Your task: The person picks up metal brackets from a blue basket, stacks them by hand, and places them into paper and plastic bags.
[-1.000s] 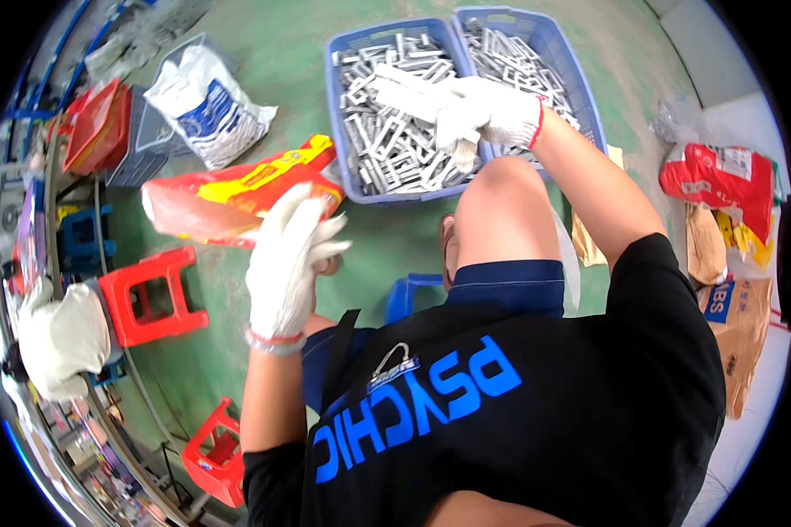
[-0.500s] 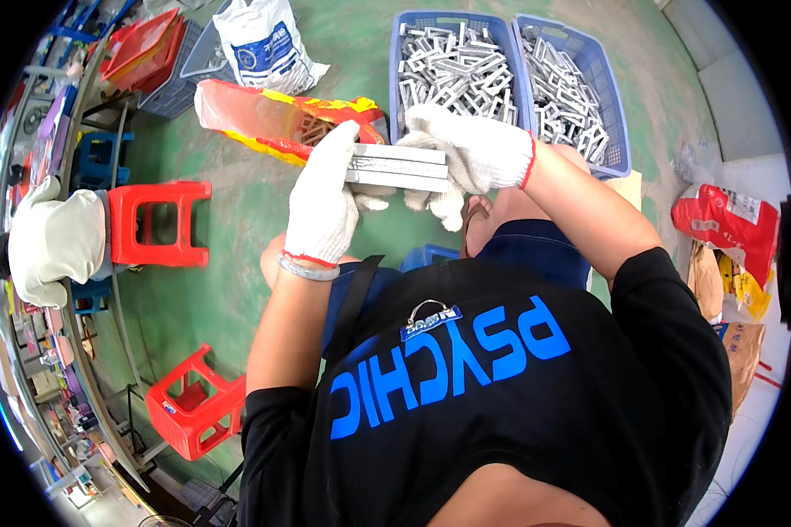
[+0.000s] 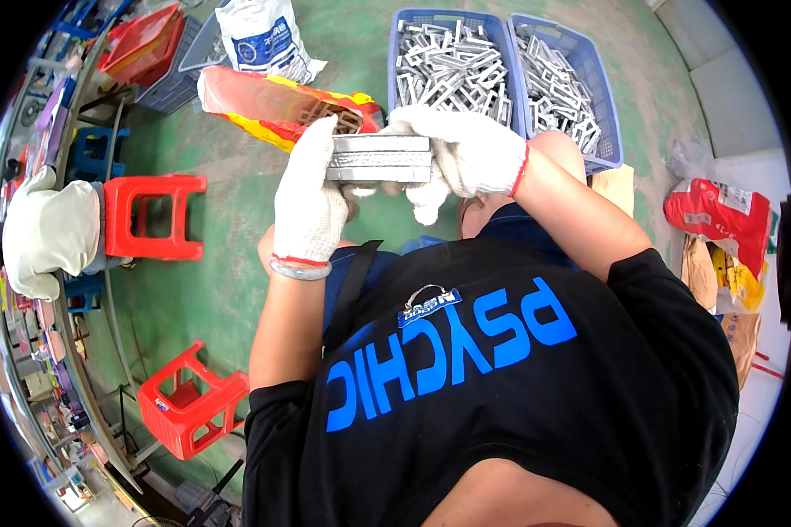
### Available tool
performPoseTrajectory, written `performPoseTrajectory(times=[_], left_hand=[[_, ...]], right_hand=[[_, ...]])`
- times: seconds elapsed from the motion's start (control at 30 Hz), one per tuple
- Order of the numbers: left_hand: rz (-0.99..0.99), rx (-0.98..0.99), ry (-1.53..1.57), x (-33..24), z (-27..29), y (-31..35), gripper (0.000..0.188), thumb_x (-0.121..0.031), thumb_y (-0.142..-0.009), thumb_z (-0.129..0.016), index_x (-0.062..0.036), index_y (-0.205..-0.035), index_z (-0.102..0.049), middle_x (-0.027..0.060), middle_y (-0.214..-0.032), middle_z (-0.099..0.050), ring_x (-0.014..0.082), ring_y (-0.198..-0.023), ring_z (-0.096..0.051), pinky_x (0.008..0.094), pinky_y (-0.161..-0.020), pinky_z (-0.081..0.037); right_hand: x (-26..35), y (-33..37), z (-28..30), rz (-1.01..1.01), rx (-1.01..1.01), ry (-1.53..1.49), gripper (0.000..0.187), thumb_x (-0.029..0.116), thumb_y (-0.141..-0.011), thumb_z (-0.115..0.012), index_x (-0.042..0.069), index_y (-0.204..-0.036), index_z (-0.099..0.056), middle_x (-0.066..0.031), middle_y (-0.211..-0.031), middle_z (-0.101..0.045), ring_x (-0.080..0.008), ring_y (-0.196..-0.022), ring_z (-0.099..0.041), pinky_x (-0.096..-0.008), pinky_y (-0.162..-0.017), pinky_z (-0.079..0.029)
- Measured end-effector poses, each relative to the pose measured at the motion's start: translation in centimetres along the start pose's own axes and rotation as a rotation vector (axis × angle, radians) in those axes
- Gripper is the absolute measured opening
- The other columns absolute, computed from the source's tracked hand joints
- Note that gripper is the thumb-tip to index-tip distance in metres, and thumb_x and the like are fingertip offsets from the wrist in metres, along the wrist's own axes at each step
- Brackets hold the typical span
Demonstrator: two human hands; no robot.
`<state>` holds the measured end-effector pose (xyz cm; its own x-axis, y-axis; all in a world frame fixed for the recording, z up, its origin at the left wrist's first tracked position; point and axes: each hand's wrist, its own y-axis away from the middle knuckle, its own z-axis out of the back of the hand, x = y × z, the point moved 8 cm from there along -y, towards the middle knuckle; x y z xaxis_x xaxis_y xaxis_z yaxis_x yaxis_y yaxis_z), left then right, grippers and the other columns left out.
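A short stack of silver-grey metal frames [image 3: 380, 159] is held between my two gloved hands, its long side faces turned toward me. My left hand [image 3: 311, 200], in a white knitted glove with a red cuff, grips the stack's left end, thumb upright along it. At the other end my right hand [image 3: 473, 151], gloved the same way, is closed round the frames, with fingers partly hidden behind them. Just beyond the stack lies an open red and yellow sack [image 3: 264, 98] with brownish frame-like pieces in its mouth.
Two blue plastic crates [image 3: 519, 79] full of similar metal frames stand ahead to the right. A white sack [image 3: 268, 39] is at the far left. Red stools [image 3: 156, 218] and a seated person [image 3: 53, 233] by a long workbench are on the left. A red sack [image 3: 721, 220] lies at right.
The stack has moved slightly left and nearer level, its front faces now turned more squarely to me. Both hands moved with it and keep their hold. The whole view has shifted a little.
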<state>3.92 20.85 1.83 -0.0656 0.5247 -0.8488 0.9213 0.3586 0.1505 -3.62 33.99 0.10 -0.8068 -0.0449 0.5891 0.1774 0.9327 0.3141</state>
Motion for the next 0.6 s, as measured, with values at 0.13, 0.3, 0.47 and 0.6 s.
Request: performPoseTrajectory(times=[0.13, 0.3, 0.47, 0.6], left_hand=[[-0.018, 0.012, 0.108, 0.1, 0.4, 0.0, 0.042, -0.023, -0.101, -0.046, 0.0004, -0.136, -0.049, 0.0141, -0.130, -0.053, 0.0285, -0.116, -0.055, 0.0431, -0.098, -0.046], [0.003, 0.067, 0.128, -0.5, -0.5, 0.1, 0.043, -0.023, -0.100, -0.047, 0.0014, -0.136, -0.048, 0.0152, -0.133, -0.052, 0.0294, -0.119, -0.054, 0.0449, -0.101, -0.044], [-0.026, 0.033, 0.109, -1.0, -0.7, 0.2, 0.045, -0.015, -0.097, -0.053, 0.0007, -0.139, -0.043, 0.0167, -0.132, -0.053, 0.0286, -0.120, -0.054, 0.0449, -0.102, -0.044], [0.058, 0.135, -0.023, -1.1, -2.5, 1.0, 0.061, -0.006, -0.089, -0.065, -0.0003, -0.142, -0.037, 0.0163, -0.131, -0.053, 0.0280, -0.118, -0.056, 0.0452, -0.094, -0.051]], right_hand=[[0.6, 0.3, -1.2, 0.053, 0.026, 0.028, 0.044, 0.032, -0.091, -0.065, -0.005, -0.114, -0.061, -0.0199, -0.095, -0.068, -0.0299, -0.073, -0.069, -0.0472, -0.060, -0.061], [1.1, 0.1, -1.0, 0.128, 0.099, 0.085, 0.041, 0.027, -0.091, -0.064, -0.005, -0.116, -0.061, -0.0199, -0.098, -0.068, -0.0290, -0.076, -0.069, -0.0448, -0.060, -0.061], [4.4, 2.1, -3.4, 0.422, -0.056, 0.901, 0.047, 0.020, -0.092, -0.063, -0.001, -0.132, -0.053, -0.0142, -0.120, -0.064, -0.0218, -0.105, -0.064, -0.0348, -0.088, -0.053], [4.9, 3.1, -4.1, 0.440, -0.075, 1.183, 0.056, 0.013, -0.089, -0.064, 0.004, -0.141, -0.045, -0.0133, -0.134, -0.057, -0.0210, -0.123, -0.054, -0.0337, -0.102, -0.044]])
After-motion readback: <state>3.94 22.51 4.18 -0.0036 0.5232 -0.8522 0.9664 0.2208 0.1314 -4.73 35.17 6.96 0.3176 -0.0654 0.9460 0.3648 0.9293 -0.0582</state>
